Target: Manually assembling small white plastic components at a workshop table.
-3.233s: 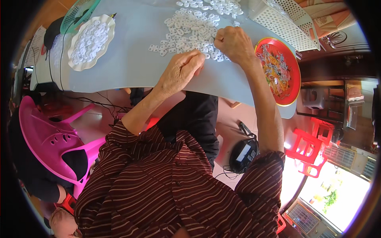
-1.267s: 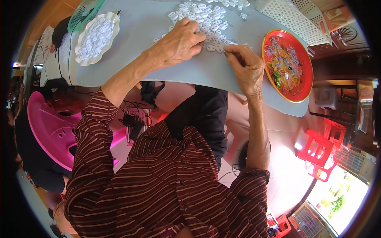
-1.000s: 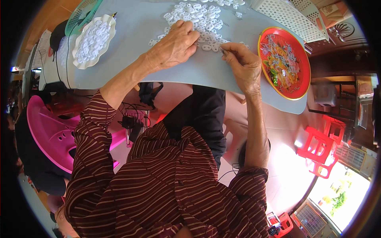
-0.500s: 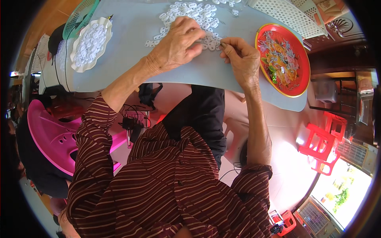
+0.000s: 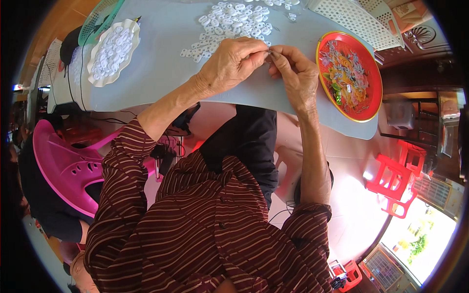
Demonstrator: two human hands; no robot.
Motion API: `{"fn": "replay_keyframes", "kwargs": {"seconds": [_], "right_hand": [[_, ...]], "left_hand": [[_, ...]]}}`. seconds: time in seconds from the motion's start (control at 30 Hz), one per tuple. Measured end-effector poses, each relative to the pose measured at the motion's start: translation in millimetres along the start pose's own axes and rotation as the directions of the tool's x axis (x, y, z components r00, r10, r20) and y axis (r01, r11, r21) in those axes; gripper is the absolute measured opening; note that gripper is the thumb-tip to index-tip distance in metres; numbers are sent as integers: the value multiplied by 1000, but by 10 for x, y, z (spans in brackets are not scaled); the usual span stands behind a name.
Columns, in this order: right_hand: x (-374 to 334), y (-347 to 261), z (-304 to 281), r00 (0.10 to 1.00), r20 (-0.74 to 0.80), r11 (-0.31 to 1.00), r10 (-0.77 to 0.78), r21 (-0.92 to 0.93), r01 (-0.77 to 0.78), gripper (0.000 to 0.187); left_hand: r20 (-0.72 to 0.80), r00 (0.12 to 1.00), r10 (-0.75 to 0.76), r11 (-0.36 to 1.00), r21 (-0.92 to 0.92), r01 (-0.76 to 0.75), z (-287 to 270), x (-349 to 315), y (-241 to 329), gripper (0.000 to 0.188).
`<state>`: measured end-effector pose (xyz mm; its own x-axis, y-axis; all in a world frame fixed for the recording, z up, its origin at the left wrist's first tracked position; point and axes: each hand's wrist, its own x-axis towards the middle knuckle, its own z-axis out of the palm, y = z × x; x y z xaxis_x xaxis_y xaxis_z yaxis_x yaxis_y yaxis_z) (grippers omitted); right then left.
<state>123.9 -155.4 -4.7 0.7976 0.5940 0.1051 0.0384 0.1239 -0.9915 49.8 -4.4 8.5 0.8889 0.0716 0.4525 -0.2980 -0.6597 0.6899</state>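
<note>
Over the blue-grey table, my left hand and my right hand meet fingertip to fingertip. Both are pinched closed. A tiny dark bit shows between the fingertips, too small to name. Just beyond my hands lies a loose spread of small white plastic pieces with holes, some of it hidden behind my left hand. To the right of my right hand sits a round red tray with a gold rim and a floral print. Many small, thin, greyish pieces are scattered in it, along with a single white piece.
At left, a white scalloped dish holds more white pieces, beside a green mesh basket. A white perforated basket stands at the far right. Below are a pink chair, a person in dark clothes and red stools.
My left hand has moved right and slightly down from the white pieces, and its fingertips now meet those of my right hand. My right hand stays nearly in place, still pinched.
</note>
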Motion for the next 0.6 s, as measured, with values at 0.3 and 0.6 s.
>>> {"fn": "replay_keyframes", "kwargs": {"seconds": [0.3,0.6], "right_hand": [[-1,11,57,995,-92,997,-30,-75,23,17],[-10,54,67,996,-67,998,-54,26,56,13]], "left_hand": [[-130,988,86,994,74,-77,91,-2,24,3],[87,939,-332,885,-316,342,-37,36,50,26]]}}
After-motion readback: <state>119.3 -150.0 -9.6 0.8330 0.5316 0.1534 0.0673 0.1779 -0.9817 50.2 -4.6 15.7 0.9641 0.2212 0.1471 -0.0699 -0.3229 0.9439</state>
